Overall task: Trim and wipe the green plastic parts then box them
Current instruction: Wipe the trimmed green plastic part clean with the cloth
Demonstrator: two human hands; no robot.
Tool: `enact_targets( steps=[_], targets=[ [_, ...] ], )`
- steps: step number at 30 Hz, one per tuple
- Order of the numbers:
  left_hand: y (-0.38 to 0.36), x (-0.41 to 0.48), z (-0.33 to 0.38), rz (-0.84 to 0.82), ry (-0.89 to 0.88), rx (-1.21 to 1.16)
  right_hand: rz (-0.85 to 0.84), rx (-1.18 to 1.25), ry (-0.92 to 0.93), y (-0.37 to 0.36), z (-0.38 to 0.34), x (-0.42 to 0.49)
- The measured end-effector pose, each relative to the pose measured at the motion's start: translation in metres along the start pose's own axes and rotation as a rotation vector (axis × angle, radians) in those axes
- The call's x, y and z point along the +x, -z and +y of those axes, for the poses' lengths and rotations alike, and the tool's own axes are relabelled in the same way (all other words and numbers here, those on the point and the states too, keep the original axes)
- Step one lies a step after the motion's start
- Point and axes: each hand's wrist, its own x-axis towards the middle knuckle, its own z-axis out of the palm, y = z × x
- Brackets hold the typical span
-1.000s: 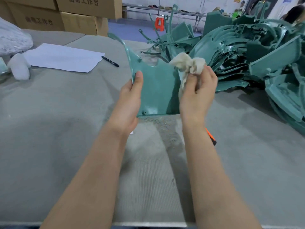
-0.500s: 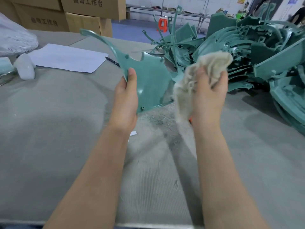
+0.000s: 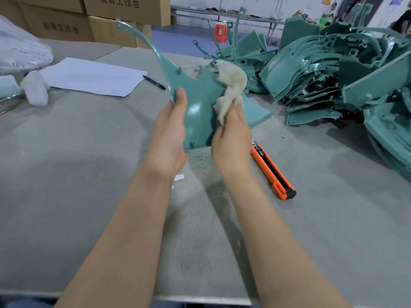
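Head view only.

Left hand (image 3: 170, 138) grips the green part (image 3: 200, 112) by its left edge, thumb on the near face. The part is held up off the surface (image 3: 66, 174), tilted, with its long curved arm sweeping up and left toward the cardboard boxes (image 3: 66, 27).

Right hand (image 3: 231, 143) is clenched on a pale cloth (image 3: 231, 85) and presses it against the part's face. The cloth bunches up over the part's top notch. The right hand covers the part's lower right edge; the fingers behind the panel aren't visible.

Around:
- Orange utility knife (image 3: 272, 172) lies flat on the surface just right of the right wrist, apart from the part.
- Big pile of green parts (image 3: 333, 74) at far right, stacked loosely, some arms sticking up. The held part and cloth block its near-left corner.
- White paper sheet (image 3: 93, 76) far left, black pen (image 3: 154, 82) just beside its right edge.
- White plastic bag (image 3: 20, 50) at the left edge, with a small white bottle-like object (image 3: 36, 87) near it; can't tell what it is.
- Small white scrap (image 3: 179, 177) on the surface next to the left wrist.
- Red stool (image 3: 220, 32) on the floor behind the surface.
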Motion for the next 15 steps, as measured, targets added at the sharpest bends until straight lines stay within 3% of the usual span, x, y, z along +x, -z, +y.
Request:
enact_targets(
  steps=[3, 5, 9, 11, 13, 15],
  targets=[
    [0.006, 0.003, 0.0, 0.059, 0.003, 0.0, -0.027, 0.076, 0.288, -0.018, -0.023, -0.022],
    [0.008, 0.003, 0.005, -0.004, 0.058, -0.124, 0.003, 0.02, 0.34, -0.019, -0.015, -0.017],
    [0.004, 0.0, 0.008, -0.022, -0.003, -0.015, 0.063, 0.024, -0.078, 0.016, 0.026, 0.014],
    [0.002, -0.001, 0.009, 0.018, -0.037, 0.028, 0.129, 0.203, -0.217, 0.029, 0.036, 0.022],
    [0.004, -0.001, 0.01, 0.052, -0.063, 0.035, 0.3, 0.445, -0.457, 0.042, 0.042, 0.029],
    [0.004, -0.002, 0.011, 0.052, -0.088, 0.047, 0.345, 0.671, -0.672, 0.052, 0.049, 0.033]
  ],
)
